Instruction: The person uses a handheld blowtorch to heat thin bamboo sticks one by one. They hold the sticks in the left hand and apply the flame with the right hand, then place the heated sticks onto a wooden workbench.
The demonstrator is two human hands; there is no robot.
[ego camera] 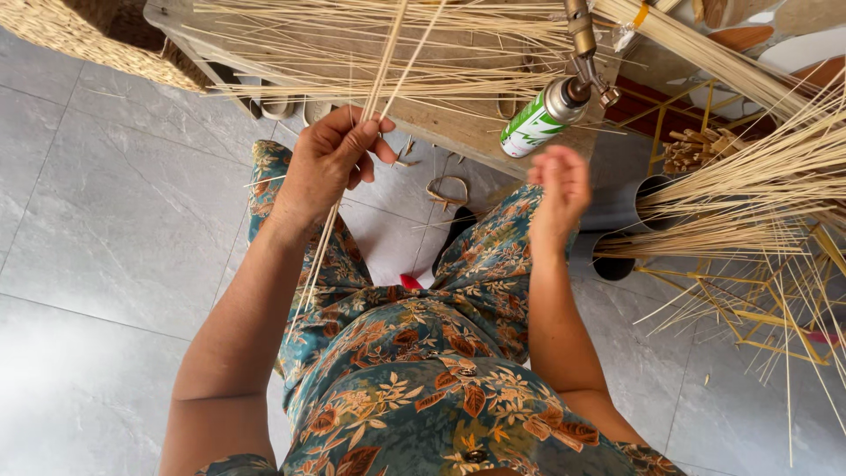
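My left hand [328, 163] pinches a few thin pale reed strips [388, 62] that run from the wooden bench down past my wrist toward my lap. My right hand [557, 189] hovers with fingers loosely curled and nothing in it, just below a green-and-white gas torch canister [539, 119] with a brass nozzle that lies on the bench edge. Many more reed strips [397, 35] lie spread across the wooden bench [467, 132] in front of me. I wear a teal floral garment.
A woven basket [97, 35] sits at the top left. Bundles of reed [749, 185] fan out on the right over a yellow metal frame [775, 308] and a grey pipe [630, 203]. Grey floor tiles [115, 220] lie on the left.
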